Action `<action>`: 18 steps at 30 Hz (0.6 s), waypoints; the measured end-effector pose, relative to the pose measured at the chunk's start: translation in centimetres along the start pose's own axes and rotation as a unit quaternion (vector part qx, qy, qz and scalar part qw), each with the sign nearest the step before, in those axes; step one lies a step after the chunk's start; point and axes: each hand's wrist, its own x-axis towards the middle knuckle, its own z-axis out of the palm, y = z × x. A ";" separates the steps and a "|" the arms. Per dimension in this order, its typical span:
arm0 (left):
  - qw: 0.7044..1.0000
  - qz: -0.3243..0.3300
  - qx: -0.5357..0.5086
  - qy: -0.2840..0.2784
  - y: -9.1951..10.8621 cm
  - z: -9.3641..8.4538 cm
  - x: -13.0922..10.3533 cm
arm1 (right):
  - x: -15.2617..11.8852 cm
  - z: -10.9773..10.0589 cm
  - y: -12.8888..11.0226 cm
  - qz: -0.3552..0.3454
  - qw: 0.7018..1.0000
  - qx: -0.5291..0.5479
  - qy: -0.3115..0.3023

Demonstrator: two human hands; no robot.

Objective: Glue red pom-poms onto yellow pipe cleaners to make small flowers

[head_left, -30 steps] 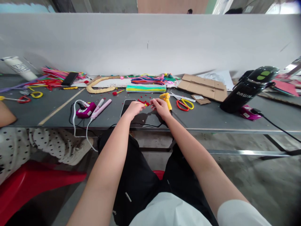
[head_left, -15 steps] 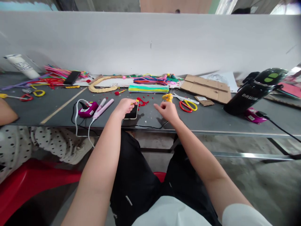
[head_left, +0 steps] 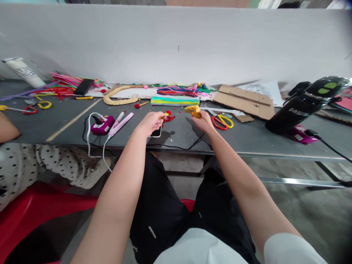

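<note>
My left hand [head_left: 151, 123] is closed in a pinch on a thin yellow stem [head_left: 166, 114], whose tip shows past my fingers. Beneath that hand lies a phone [head_left: 156, 133], partly covered. Small red fluffy bits [head_left: 169, 118] are scattered just beyond my fingertips. My right hand [head_left: 204, 121] is wrapped around a yellow glue gun [head_left: 192, 109], its nozzle end pointing left; the handle is mostly hidden by my fingers. A black cord [head_left: 189, 147] trails below it along the table's front. Scissors with red and yellow handles [head_left: 222, 122] lie right beside my right hand.
Bundles of coloured pipe cleaners [head_left: 175, 100] lie at the back, near a curved tan band [head_left: 119, 96]. A pink hair straightener [head_left: 121, 124] and purple power block [head_left: 102, 125] sit left. Cardboard [head_left: 244, 101] and a black bottle [head_left: 299, 108] stand right. Another person's arm [head_left: 7, 128] rests far left.
My right hand has closed around the glue gun, which was standing just beyond it, and tilted it leftward. My left hand has shifted slightly right, still pinching the yellow stem. The view has tipped down slightly.
</note>
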 end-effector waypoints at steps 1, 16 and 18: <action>1.000 -0.004 -0.008 0.000 -0.1 0.0 0.1 | -0.3 0.3 -0.3 -0.018 0.996 0.082 -0.025; 0.996 -0.064 -0.041 0.039 -0.4 1.1 0.4 | -3.5 2.7 -1.7 -0.008 0.965 0.227 -0.135; 0.996 -0.066 -0.041 0.036 -0.4 1.1 0.4 | -3.5 2.8 -1.5 -0.009 0.965 0.221 -0.140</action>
